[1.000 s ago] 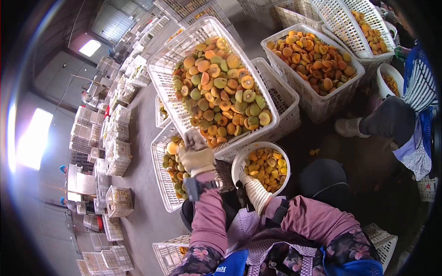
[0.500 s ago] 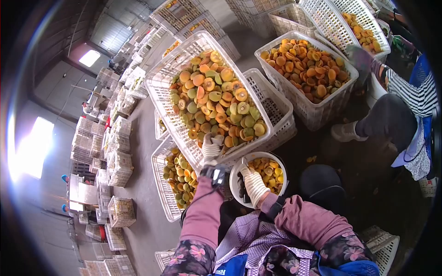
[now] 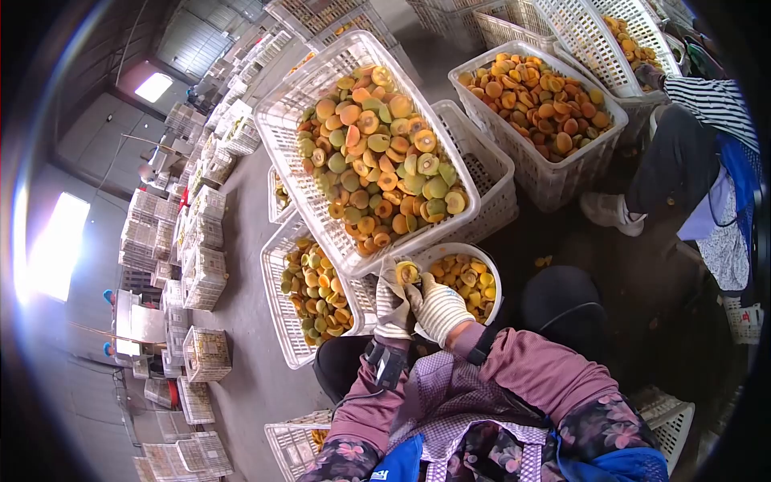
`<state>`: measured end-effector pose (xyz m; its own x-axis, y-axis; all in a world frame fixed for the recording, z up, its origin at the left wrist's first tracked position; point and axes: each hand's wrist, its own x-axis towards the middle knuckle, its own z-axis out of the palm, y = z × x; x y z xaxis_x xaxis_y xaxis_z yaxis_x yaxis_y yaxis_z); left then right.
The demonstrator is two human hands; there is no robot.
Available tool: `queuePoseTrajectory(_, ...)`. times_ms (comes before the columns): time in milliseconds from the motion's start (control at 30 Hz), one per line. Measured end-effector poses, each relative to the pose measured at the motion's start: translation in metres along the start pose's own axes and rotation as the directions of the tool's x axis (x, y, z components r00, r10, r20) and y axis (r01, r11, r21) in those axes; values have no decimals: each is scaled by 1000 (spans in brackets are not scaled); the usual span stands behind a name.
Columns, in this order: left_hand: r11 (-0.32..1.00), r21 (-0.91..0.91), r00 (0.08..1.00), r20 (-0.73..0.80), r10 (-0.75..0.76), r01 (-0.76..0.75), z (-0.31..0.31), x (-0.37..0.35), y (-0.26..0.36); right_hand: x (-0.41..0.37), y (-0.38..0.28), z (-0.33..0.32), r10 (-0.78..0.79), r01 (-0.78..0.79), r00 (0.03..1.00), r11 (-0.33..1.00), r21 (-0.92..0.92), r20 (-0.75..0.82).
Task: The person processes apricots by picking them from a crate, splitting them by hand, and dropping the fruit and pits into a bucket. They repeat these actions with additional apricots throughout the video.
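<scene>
Grey concrete floor (image 3: 245, 353) in a big hall, with stacks of white crates (image 3: 193, 241) lining the left. A tilted crate (image 3: 293, 100) was heaped with halved yellow-green fruit. A lower crate (image 3: 273, 281) beneath it held more, and a white bowl (image 3: 462, 247) just beside carried orange halves. At the bowl's near rim the gloved left hand (image 3: 392, 304) and right hand (image 3: 440, 307) met, fingers pinching one small, round, orange-yellow apricot (image 3: 407, 271).

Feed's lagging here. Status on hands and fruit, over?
Left hand and right hand closed on one apricot. Held at white bucket rim. Nothing in the way.
</scene>
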<state>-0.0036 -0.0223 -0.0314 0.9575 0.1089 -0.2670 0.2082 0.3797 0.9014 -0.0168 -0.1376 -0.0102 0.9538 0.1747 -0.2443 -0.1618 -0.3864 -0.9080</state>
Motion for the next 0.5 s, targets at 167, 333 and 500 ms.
queuePoseTrajectory(167, 936, 286, 978, 11, 209, -204, 6, -12, 4, 10, 30, 28, -112, 103, 993, 978, 184, 37)
queuePoseTrajectory(333, 802, 503, 947, 164, 275, -320, -1, 1, 20, -4, 15, 21, 43, -187, 939, 896, 403, 340)
queuePoseTrajectory(500, 938, 328, 979, 195, 51, -114, 4, -13, 32, -13, 9, -5, 159, -691, 572, 622, 369, 804)
